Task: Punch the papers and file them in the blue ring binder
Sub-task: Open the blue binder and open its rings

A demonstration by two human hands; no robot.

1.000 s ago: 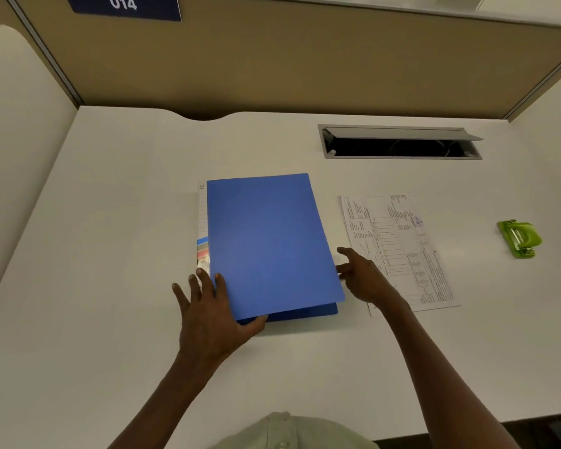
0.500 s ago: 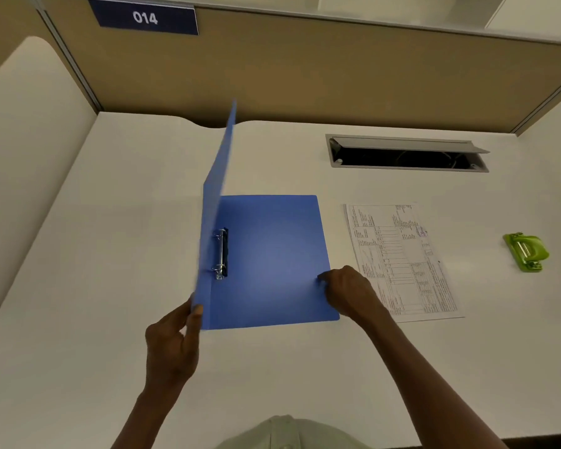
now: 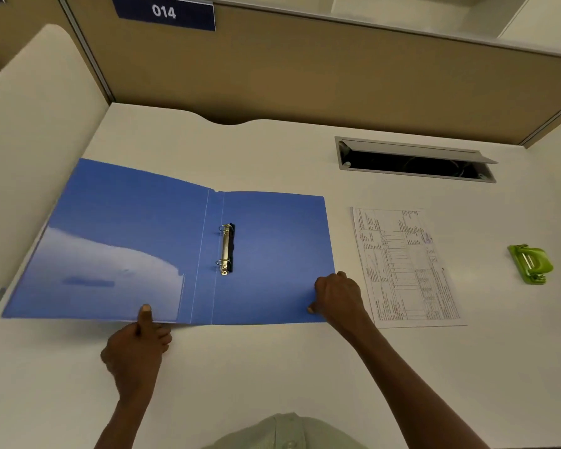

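The blue ring binder [image 3: 272,241] lies open flat on the white desk, its metal two-ring clip [image 3: 226,249] near the spine and empty. My left hand [image 3: 136,348] pinches the near edge of the opened front cover, thumb on top. My right hand [image 3: 337,296] grips the near right corner of the back cover. A printed sheet of paper [image 3: 402,267] lies flat just right of the binder. Farther right sits a green hole punch [image 3: 530,264], untouched.
A cable slot with a raised grey lid [image 3: 415,160] opens in the desk behind the paper. A tan partition [image 3: 305,76] with a "014" sign closes the back; a white side panel [image 3: 30,140] stands at the left.
The binder was closed, then its front cover swung up and over to the left; it now lies flat and open. My left hand followed the cover's edge. My right hand stayed on the back cover.
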